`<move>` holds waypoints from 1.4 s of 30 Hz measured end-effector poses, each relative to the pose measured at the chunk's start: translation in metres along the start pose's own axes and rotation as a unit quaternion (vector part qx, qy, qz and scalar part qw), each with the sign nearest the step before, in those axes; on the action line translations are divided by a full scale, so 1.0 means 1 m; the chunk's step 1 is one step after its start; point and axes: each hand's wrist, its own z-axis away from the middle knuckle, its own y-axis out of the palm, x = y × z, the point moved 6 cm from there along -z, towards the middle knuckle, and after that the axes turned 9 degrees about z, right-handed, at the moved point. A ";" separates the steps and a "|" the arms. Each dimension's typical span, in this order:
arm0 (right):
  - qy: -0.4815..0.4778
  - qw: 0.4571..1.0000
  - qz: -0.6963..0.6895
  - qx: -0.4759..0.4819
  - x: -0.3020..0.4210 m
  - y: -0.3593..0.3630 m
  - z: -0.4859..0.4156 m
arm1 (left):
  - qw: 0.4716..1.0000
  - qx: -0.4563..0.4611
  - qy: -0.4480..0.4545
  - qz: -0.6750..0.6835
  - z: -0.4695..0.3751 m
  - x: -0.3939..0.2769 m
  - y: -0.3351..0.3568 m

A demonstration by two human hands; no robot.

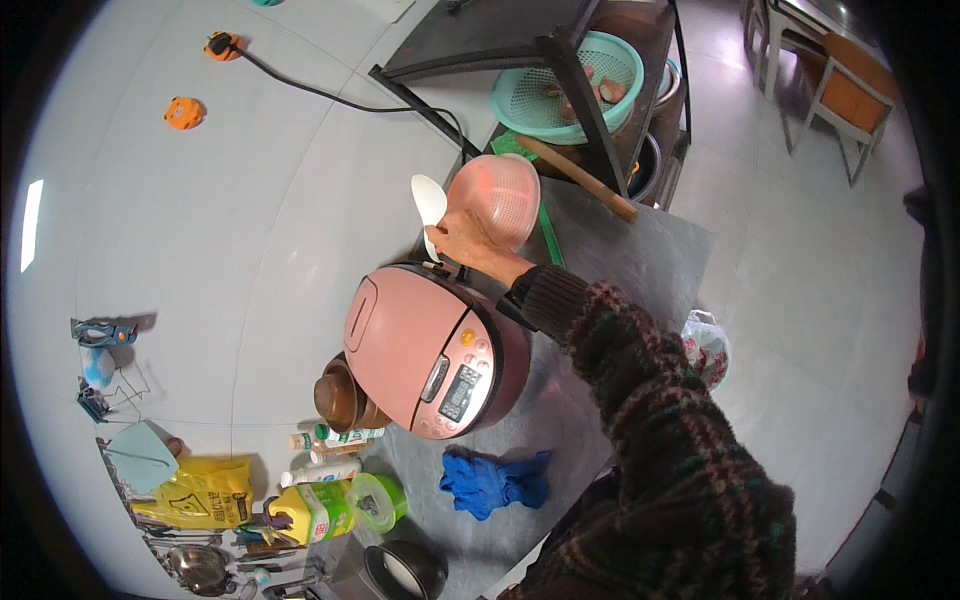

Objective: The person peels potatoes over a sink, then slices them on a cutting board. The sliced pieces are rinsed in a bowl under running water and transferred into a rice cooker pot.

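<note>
My right hand (466, 238) reaches across behind the rice cooker, its fingers closed around the handle of a white rice paddle (430, 198). The paddle's broad end points towards the tiled wall. Just past the hand sits a pink plastic colander (495, 193), partly covered by my wrist and fingers. The pink rice cooker (409, 337) stands on the grey countertop (570, 390) with its lid down and its button panel facing me. My left hand is out of view. A crumpled blue cloth (495, 481) lies in front of the cooker.
A black metal rack (480, 45) holds a mint-green basket (525, 101) with food pieces. A wooden rolling pin (577, 178) lies beside it. Brown bowls (337, 397), a yellow-green jug (311, 514), a green-rimmed container (379, 501) and a dark pot (409, 570) stand opposite. A black cord (322, 93) crosses the wall.
</note>
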 end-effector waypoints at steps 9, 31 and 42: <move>-0.095 0.959 0.254 0.084 -0.029 0.055 -0.015 | 1.000 -0.002 -0.026 -0.010 0.036 0.015 -0.031; 0.024 0.745 -0.180 0.642 0.183 0.295 0.672 | 0.877 -0.388 -0.252 0.128 0.383 0.252 -0.354; -0.223 0.359 0.020 0.906 0.309 0.375 1.014 | 0.685 -0.627 -0.260 0.266 0.546 0.310 -0.409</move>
